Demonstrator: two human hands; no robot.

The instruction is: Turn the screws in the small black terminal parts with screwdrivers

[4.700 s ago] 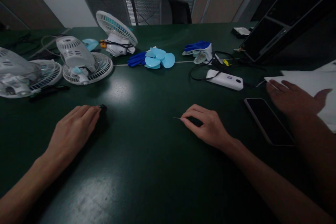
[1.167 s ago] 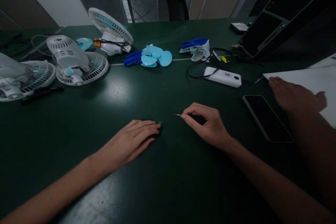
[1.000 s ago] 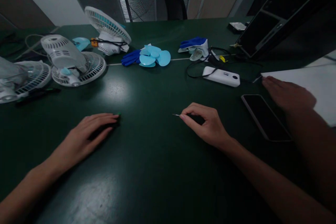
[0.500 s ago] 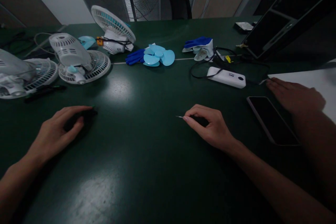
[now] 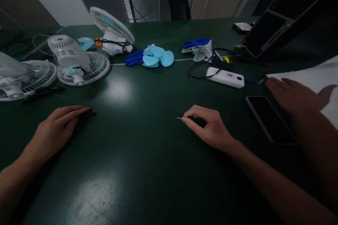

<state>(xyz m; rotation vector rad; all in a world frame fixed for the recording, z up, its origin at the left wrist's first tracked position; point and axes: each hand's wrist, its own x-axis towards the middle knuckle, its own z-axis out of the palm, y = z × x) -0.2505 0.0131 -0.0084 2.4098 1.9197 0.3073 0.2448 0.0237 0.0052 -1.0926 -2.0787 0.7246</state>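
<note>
My right hand (image 5: 207,124) is closed in a pinch above the dark green table (image 5: 142,154). Between its thumb and forefinger sits a thin, pointed metal piece, like a needle (image 5: 177,117), whose tip points left. On the left side of the table lies my left hand (image 5: 56,124), fingers drawn together and thumb tucked behind them. Its fingertips press on a small black object (image 5: 92,114), mostly hidden and too dark to name.
Fans (image 5: 76,59) with white guards stand at the left. Farther back are a light blue fan blade (image 5: 158,56) and blue-white gloves (image 5: 198,47). To the right lie a white power bank (image 5: 225,77), a phone (image 5: 270,119) and another person's hand (image 5: 295,95) on white paper (image 5: 311,77).
My left thumb has closed toward the fingers at the small black object. My right hand keeps its pinch. The other person's paper is now lifted and bent at the right.
</note>
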